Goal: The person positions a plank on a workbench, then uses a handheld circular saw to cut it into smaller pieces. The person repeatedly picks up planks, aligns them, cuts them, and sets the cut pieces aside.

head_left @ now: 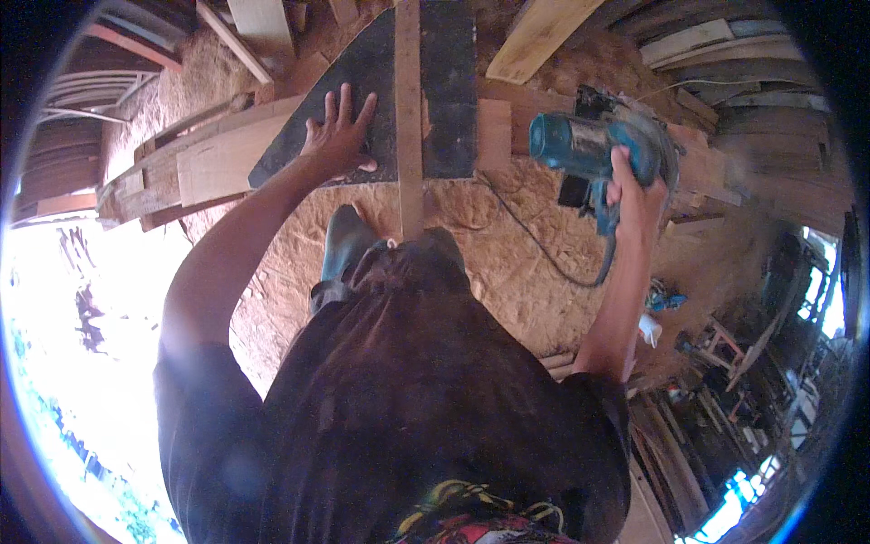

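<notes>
Fingers spread, my left hand (341, 136) lies flat on a dark board (450, 109) with a slanted left edge. A narrow wooden strip (410, 118) runs lengthwise over this board, its near end reaching toward my waist. My right hand (630, 181) grips the handle of a teal circular saw (580, 145) to the right of the board. The saw sits over the wooden bench, and its underside and blade are hidden from here. From its handle a dark power cord (553, 258) curves down and back toward the board.
Planks forming a low bench (222, 159) extend to both sides under the board. A pale plank (544, 36) slants at the far side. Sawdust covers the ground (507, 236). A small blue tool (666, 297) lies to the right, near stacked timber (671, 444).
</notes>
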Demonstrator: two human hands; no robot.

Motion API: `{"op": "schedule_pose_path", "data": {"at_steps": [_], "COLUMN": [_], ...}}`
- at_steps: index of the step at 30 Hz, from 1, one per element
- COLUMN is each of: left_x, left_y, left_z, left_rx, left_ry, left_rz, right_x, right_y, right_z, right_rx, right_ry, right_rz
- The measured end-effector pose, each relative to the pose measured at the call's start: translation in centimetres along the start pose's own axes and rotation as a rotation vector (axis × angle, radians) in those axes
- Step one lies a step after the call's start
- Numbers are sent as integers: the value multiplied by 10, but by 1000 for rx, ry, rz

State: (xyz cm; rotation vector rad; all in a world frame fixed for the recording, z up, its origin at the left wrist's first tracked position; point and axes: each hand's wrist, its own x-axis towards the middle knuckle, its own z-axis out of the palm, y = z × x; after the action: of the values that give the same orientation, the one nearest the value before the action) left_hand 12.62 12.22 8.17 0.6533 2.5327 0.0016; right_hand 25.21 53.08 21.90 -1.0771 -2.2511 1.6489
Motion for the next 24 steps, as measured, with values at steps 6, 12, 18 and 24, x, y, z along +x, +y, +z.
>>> {"op": "schedule_pose_path", "data": {"at_steps": [6, 12, 18, 24], "left_x": [-4, -1, -3, -3], "left_y": [0, 4, 3, 3], "left_z": [1, -5, -4, -5], "left_rx": [22, 28, 39, 24], "left_ry": [28, 23, 18, 20], "left_rz": [14, 37, 41, 47], "right_x": [-136, -192, -206, -206], "right_y": [-23, 9, 1, 0], "right_z": [35, 75, 120, 136], "right_rx": [-25, -101, -179, -91], "right_ry": [26, -106, -198, -272], "right_rz": [162, 77, 16, 48]}}
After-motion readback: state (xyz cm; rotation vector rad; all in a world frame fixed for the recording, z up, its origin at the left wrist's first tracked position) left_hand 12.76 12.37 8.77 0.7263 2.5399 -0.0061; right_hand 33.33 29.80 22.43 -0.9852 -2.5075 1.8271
